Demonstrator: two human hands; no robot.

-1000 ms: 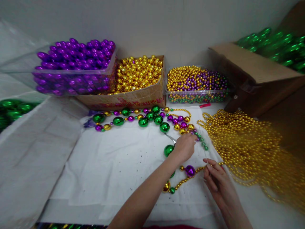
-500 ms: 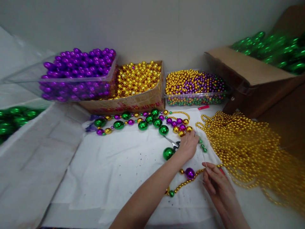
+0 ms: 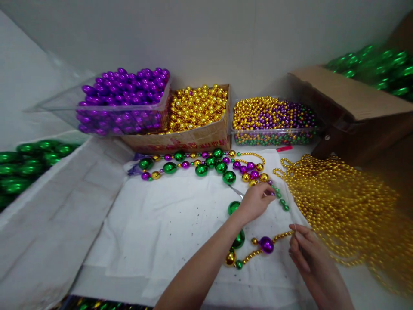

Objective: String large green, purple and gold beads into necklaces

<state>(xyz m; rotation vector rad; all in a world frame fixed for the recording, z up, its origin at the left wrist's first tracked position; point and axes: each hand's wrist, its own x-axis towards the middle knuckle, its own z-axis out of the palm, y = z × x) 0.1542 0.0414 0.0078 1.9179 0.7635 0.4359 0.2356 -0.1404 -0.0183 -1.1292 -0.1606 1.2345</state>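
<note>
My left hand [image 3: 255, 201] reaches over the white cloth [image 3: 167, 224] and pinches small beads at the end of a short green and purple strand [image 3: 279, 199]. My right hand [image 3: 306, 254] is closed on a thin needle or thread [image 3: 295, 227] that joins a gold bead strand with a purple ball [image 3: 267, 244], a gold ball [image 3: 230, 258] and green balls [image 3: 238, 239]. A finished necklace of large green, purple and gold balls [image 3: 200, 165] lies further back. Scissors [image 3: 236, 191] lie partly hidden under my left hand.
At the back stand a clear tub of purple balls [image 3: 124, 101], a cardboard box of gold balls [image 3: 193, 112] and a clear tub of mixed small beads [image 3: 274, 120]. A heap of gold bead strands [image 3: 342, 206] lies right. Green balls sit far left [image 3: 26, 161] and right [image 3: 374, 64].
The view has shifted so everything sits further right. My right hand has drawn back toward me with the thread. My left hand stays by the small beads.
</note>
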